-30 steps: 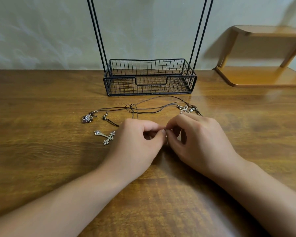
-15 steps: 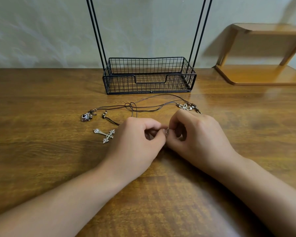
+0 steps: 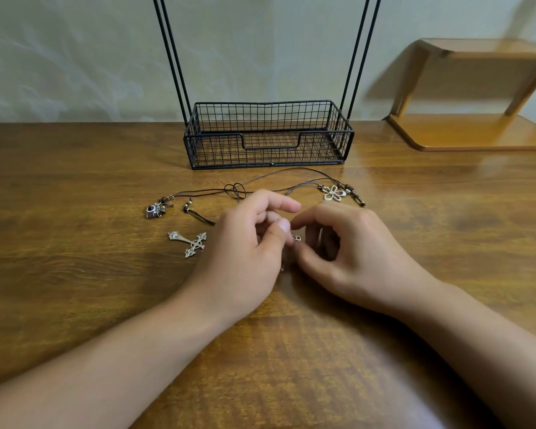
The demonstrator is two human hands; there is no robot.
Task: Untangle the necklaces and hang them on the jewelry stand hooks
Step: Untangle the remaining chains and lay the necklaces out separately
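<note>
Both hands working a small clasp at bench centre; untangling step in hand, nothing hung yet.

The left hand (image 3: 245,246) and right hand (image 3: 347,252) meet fingertip to fingertip over the bench (image 3: 75,289), each grip curled in a pinch; a small metal clasp (image 3: 297,238) shows between them, though which grip has it clamped I cannot tell. Beyond the grip lie the brown cord necklaces (image 3: 260,187), crossed in a loop just past the left fingers. The flower pendant (image 3: 333,192) sits beyond the right grip, the camera charm (image 3: 153,210) and cross pendant (image 3: 189,243) left of the left grip. The wire jewelry stand (image 3: 266,134) stands further back, its hooks out of view. Judged next: free the clasp, then work the crossed cords apart without tightening the loop.
</note>
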